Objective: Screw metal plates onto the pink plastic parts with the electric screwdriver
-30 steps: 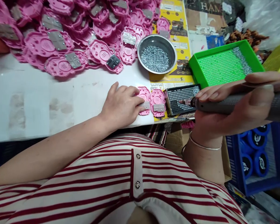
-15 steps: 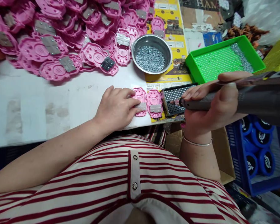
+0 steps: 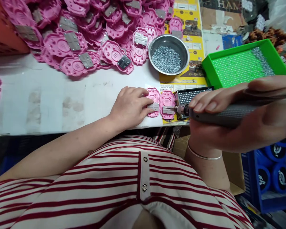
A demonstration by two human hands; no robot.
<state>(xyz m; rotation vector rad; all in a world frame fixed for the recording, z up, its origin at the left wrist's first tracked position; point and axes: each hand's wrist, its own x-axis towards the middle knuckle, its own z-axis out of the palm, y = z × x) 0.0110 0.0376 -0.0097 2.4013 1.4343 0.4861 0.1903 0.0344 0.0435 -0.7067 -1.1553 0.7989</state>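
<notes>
My right hand (image 3: 228,117) is wrapped round a grey electric screwdriver (image 3: 219,116), which lies nearly level. Its bit reaches the metal plate (image 3: 168,110) on the right one of two pink plastic casings (image 3: 167,100). My left hand (image 3: 131,106) holds the left pink casing (image 3: 153,93) at its left side, with fingertips on its metal plate. The two casings lie side by side near the table edge. A black perforated screw tray (image 3: 189,97) sits just right of them, partly hidden by my right hand and the screwdriver.
A metal bowl of screws (image 3: 186,60) stands behind the casings. A pile of pink casings (image 3: 78,65) covers the back left. A green tray (image 3: 238,60) with screws is at the right, a red basket (image 3: 8,31) at far left. Below right is a blue crate (image 3: 255,190).
The screwdriver's bit has moved left from the black tray to the right casing's plate. My left hand stays on the left casing. The view has shifted left.
</notes>
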